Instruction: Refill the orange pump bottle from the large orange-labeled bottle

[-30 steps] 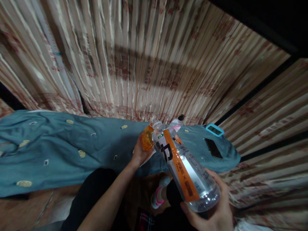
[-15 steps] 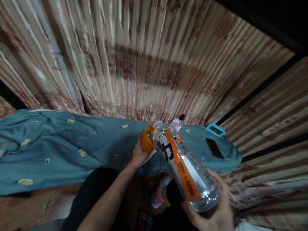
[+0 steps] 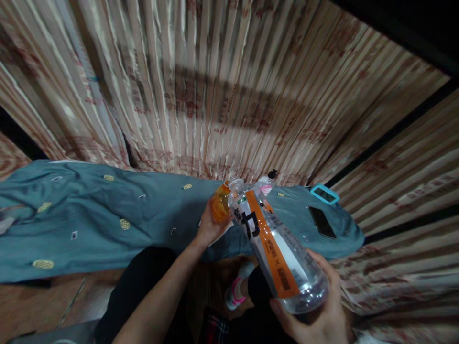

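My right hand [image 3: 319, 306] is wrapped round the base of a large clear plastic bottle [image 3: 276, 248] with an orange and white label. The bottle is tilted, its uncapped neck pointing up and left. My left hand [image 3: 210, 224] grips an orange translucent bottle [image 3: 219, 204], which shows some liquid and is partly covered by my fingers. The clear bottle's mouth is close to the top of the orange one; whether they touch I cannot tell. Below my left hand lies something white and flat [image 3: 221, 235], mostly hidden.
A teal patterned cloth [image 3: 150, 205] covers the long surface ahead. On it stand a small clear bottle with a black top [image 3: 266, 183], a blue-framed digital clock [image 3: 324, 194] and a dark phone [image 3: 322, 222]. A pleated curtain [image 3: 201, 95] hangs behind.
The view has shifted slightly, so the cloth, clock and phone appear a little further right. Both hands keep their hold, and the bottles' positions are nearly the same.
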Tool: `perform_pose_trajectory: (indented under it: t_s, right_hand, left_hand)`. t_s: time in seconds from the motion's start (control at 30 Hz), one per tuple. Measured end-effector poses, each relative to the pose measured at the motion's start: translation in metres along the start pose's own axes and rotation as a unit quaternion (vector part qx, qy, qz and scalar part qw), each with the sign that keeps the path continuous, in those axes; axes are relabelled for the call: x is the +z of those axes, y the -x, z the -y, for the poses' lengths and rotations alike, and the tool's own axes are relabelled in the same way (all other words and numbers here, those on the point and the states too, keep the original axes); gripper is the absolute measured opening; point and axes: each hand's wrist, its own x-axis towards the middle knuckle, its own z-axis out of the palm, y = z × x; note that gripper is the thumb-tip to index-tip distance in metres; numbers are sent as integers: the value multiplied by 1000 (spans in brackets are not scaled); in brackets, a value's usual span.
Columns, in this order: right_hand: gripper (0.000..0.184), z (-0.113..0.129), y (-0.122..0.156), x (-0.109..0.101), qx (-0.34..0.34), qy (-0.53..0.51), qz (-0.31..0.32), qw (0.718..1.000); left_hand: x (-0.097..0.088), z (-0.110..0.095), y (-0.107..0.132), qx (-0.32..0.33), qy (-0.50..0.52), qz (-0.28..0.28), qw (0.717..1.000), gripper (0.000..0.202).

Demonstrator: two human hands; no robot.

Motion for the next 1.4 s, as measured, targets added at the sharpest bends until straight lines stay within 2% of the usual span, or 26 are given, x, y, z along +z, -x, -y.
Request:
perform_pose_trajectory:
  t_s: [0.13, 0.23, 0.43, 0.6, 0.73, 0.8, 1.03, 1.4]
  right_hand:
    - [78, 5, 1, 0, 22, -6, 0, 1000]
    - [79, 0, 0, 0, 42, -14, 2, 999]
    - [83, -24, -1, -5, -53, 18, 49, 997]
    - [80, -20, 2, -5, 7, -8, 26, 1000]
    - [84, -27, 0, -7, -65, 26, 45, 997]
    - [84, -30, -2, -8, -78, 29, 46, 996]
    - [81, -24, 1, -6, -30, -20, 36, 999]
    - [86, -33, 1, -6, -33, -29, 58, 997]
  left_hand:
    - [0, 1, 1, 13, 14, -1, 1000, 72]
    - [0, 1, 1, 10, 3, -7, 1000, 72]
    - [0, 2, 0, 13, -16, -3, 1000, 71]
    - [-1, 6, -1, 5, -33, -1, 999, 70]
    - [0, 13, -2, 10, -28, -4, 1000, 72]
    - [1, 17, -3, 15, -25, -9, 1000, 74]
    - [4, 26, -4, 29, -9, -16, 999, 77]
    - [3, 27, -5, 32, -12, -12, 999, 77]
